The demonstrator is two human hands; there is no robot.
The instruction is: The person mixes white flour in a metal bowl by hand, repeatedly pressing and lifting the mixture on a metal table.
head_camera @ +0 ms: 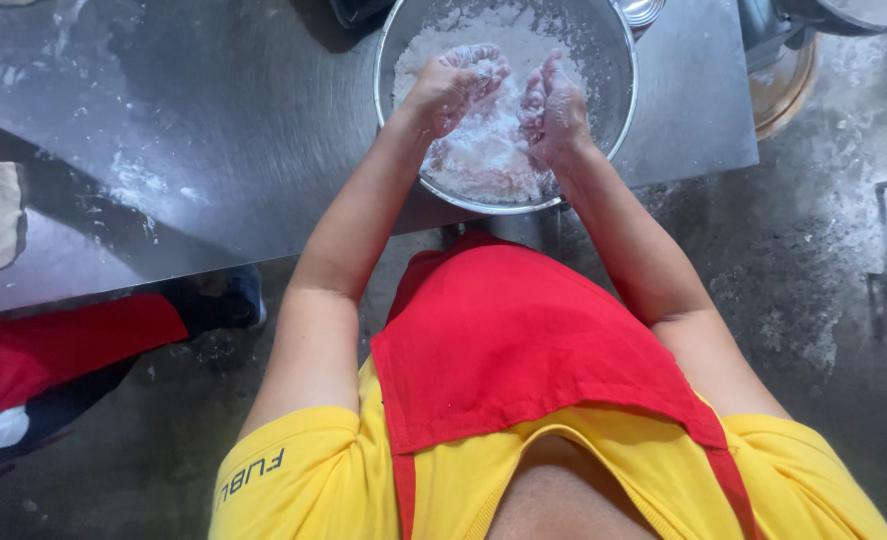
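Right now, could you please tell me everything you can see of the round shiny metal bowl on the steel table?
The round shiny metal bowl looks like stainless steel, with a thin rolled rim and white powder dusting its inner wall. It stands upright near the edge of the grey steel table, holding white floury dough. The flour-coated left hand and right hand are above the dough inside it. Its far rim is cut off by the frame.

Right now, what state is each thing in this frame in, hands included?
Left hand: flour-coated, loosely curled over the bowl.
Right hand: flour-coated, fingers bent, beside the left.
Steel bowl: upright at the table edge, holding clumpy white dough.
Dough: crumbly, not yet smooth.
Steel table: dusted with flour patches.
Red apron: worn, hanging over a yellow shirt.
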